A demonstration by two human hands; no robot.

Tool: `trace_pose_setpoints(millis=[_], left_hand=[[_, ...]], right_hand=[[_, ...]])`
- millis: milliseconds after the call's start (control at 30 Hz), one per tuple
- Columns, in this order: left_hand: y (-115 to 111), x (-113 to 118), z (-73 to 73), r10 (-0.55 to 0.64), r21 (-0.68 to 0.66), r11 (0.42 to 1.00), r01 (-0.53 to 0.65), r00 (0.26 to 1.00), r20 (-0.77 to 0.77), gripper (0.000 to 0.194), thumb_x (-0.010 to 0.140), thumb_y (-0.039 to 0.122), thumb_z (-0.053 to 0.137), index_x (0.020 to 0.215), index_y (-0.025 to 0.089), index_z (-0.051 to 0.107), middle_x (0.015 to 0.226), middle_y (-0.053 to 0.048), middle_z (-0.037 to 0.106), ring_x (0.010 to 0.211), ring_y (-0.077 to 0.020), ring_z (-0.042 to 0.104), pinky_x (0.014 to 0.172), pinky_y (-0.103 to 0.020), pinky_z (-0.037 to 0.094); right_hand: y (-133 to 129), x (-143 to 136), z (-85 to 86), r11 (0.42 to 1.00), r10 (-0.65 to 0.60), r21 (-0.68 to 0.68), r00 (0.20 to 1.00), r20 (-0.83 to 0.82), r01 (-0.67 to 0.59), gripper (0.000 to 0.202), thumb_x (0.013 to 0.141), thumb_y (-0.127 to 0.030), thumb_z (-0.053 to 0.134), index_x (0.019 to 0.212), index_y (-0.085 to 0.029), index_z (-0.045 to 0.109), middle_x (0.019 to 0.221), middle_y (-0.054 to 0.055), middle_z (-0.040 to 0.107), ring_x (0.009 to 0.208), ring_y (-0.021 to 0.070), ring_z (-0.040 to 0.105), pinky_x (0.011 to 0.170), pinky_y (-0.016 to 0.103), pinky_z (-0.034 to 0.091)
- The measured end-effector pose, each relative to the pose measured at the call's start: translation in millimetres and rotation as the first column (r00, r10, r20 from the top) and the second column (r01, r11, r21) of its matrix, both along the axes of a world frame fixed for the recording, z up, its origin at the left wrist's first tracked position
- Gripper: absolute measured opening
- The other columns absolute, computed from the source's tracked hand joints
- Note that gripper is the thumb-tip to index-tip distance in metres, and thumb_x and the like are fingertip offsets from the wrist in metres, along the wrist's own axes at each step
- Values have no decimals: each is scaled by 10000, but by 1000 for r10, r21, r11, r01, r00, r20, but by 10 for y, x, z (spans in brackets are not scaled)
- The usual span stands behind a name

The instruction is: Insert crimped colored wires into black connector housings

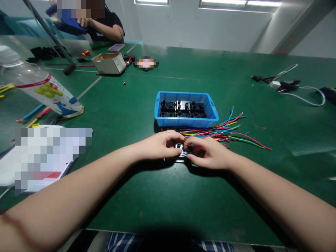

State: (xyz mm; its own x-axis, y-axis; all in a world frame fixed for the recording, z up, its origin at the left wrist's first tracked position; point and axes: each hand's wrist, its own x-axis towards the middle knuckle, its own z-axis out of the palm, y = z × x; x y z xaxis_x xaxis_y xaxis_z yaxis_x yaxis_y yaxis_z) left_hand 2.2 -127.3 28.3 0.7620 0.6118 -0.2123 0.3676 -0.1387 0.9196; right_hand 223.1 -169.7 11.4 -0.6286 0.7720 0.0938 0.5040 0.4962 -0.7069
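Note:
Both hands meet over a small black plastic part point(180, 145) low on the green table. My left hand point(162, 145) is closed on its left side, thumb in front and fingers behind. My right hand point(210, 152) bends over the right side in a pinch, and its fingertips touch the part. A short pale-blue bit shows between the fingertips, too small to name. Just behind the hands lies a bundle of thin coloured wires point(236, 134), partly hidden by my fingers. Beyond it a blue plastic bin point(183, 121) holds several black plastic parts.
A plastic bottle point(49, 87) stands at the left, near a pixelated white sheet point(52, 154). Farther back are a small cardboard box point(111, 64) and a dark stand. A white cable point(309, 87) lies at the right. Another person point(110, 29) works across the table point(157, 199).

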Motion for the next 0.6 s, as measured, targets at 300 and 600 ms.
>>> trace_pose_setpoints(millis=[300, 600], left_hand=[[10, -11, -15, -21, -81, 996, 23, 999, 24, 256, 820, 209, 586, 1070, 170, 548, 840, 9, 586, 618, -95, 562, 600, -262, 483], [17, 29, -31, -52, -59, 997, 55, 997, 53, 247, 805, 187, 598, 1036, 170, 514, 894, 15, 536, 711, -87, 488, 609, -226, 434]], right_hand=[[16, 33, -2, 1000, 21, -18, 1000, -22, -22, 210, 785, -209, 587, 995, -198, 579, 527, -92, 522, 421, 72, 428, 452, 188, 326], [-4, -4, -4, 1000, 2, -21, 1000, -25, -2, 193, 764, -191, 596, 956, -202, 576, 530, -100, 502, 434, 69, 434, 467, 189, 339]])
